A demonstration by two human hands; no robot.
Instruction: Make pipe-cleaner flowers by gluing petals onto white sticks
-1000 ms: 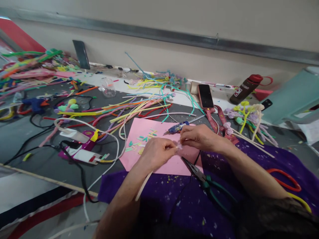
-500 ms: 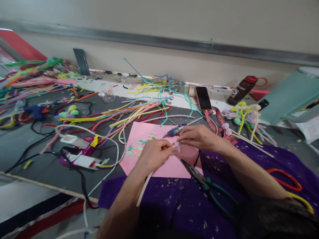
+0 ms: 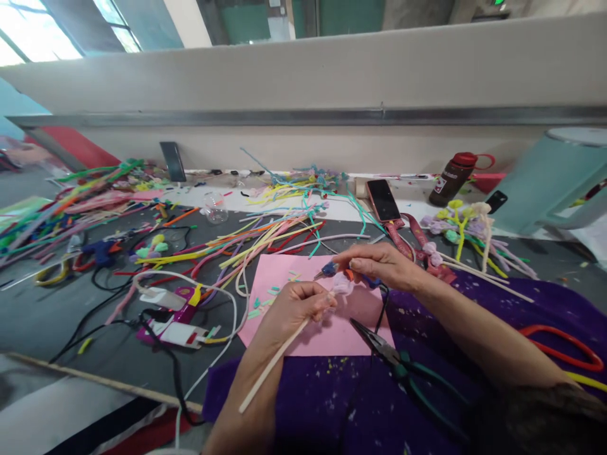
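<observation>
Left hand is pinching a cream stick tipped with a pale pink flower over the pink paper. Right hand is gripping the blue glue gun, nozzle just beside the flower. Brown bottle is lying capped by the wall, contents hidden.

Grey bench against beige wall with metal rail; daylight through windows top left.

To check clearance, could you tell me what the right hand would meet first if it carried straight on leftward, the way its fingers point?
Probably the glue gun already under the right hand; beyond that, loose pipe cleaners, though depth is unclear.
</observation>
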